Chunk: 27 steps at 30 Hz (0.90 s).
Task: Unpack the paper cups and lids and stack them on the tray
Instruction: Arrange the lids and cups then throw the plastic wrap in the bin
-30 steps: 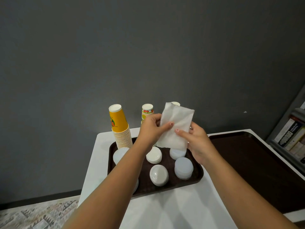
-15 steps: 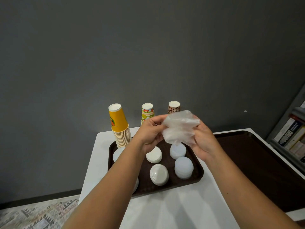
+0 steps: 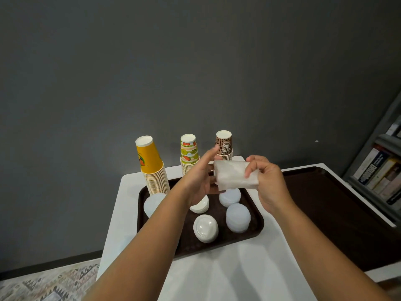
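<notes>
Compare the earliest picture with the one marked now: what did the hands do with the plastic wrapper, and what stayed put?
The plastic wrapper, first held up flat, was crumpled, then folded smaller and lower. The right hand now pinches it; the left hand has opened, fingers straightened beside it. The leopard-print cup stack is uncovered. Cup stacks and lids stayed on the tray.

office-like room: bookshelf [image 3: 382, 170], patterned rug [image 3: 43, 283].

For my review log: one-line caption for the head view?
Both hands, left hand and right hand, fold an empty plastic wrapper above the tray of cups and lids.
</notes>
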Each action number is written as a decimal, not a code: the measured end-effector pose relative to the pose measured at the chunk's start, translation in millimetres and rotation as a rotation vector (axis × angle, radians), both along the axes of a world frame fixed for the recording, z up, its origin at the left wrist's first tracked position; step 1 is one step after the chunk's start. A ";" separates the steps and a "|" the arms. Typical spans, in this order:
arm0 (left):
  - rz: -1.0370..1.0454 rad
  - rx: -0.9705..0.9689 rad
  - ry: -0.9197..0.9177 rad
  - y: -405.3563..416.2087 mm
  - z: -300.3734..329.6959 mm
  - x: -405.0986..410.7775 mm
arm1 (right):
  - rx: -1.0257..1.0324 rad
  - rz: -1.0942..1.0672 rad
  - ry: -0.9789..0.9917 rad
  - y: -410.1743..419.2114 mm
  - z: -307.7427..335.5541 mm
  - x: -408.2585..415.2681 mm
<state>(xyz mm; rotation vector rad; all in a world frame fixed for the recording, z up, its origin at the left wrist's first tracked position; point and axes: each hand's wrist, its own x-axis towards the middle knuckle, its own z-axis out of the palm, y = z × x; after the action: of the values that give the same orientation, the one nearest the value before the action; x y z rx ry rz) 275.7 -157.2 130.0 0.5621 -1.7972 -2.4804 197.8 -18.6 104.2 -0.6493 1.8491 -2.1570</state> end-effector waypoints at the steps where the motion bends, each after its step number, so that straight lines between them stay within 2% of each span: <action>1: -0.037 -0.001 -0.039 1.3 -3.5 -3.2 | 0.019 -0.014 0.034 2.1 -1.3 0.6; 3: -0.081 -0.036 -0.070 7.7 -10.3 -7.8 | 0.047 -0.022 0.069 6.6 -4.2 1.9; 6: -0.043 -0.082 -0.051 17.3 -18.6 -13.2 | 0.090 -0.037 0.091 14.8 -11.8 0.8; 11: -0.011 -0.393 -0.012 28.7 -35.1 -30.5 | -0.011 -0.077 -0.110 42.1 -17.2 -3.4; 13: -0.011 -0.478 0.042 38.4 -40.3 -36.6 | -0.006 -0.080 -0.133 57.3 -20.9 -3.2; 18: -0.172 -0.663 0.112 71.5 -51.2 -53.8 | 0.264 -0.098 -0.027 98.0 -36.9 0.2; 21: -0.305 -0.682 0.114 96.8 -59.7 -63.2 | 0.328 -0.171 -0.031 128.7 -51.6 0.5; 24: -0.392 -0.596 0.103 123.7 -71.5 -68.8 | 0.359 -0.229 -0.078 159.9 -68.8 1.3; 27: -0.477 -0.591 0.093 150.4 -90.2 -76.7 | 0.444 -0.275 -0.081 191.6 -83.8 5.1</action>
<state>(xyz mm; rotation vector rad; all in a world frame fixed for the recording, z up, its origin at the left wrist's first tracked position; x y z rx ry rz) 198.9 -6.7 39.8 -0.0235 -2.6977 -1.9524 202.9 173.0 20.4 -0.2201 2.3744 -1.7785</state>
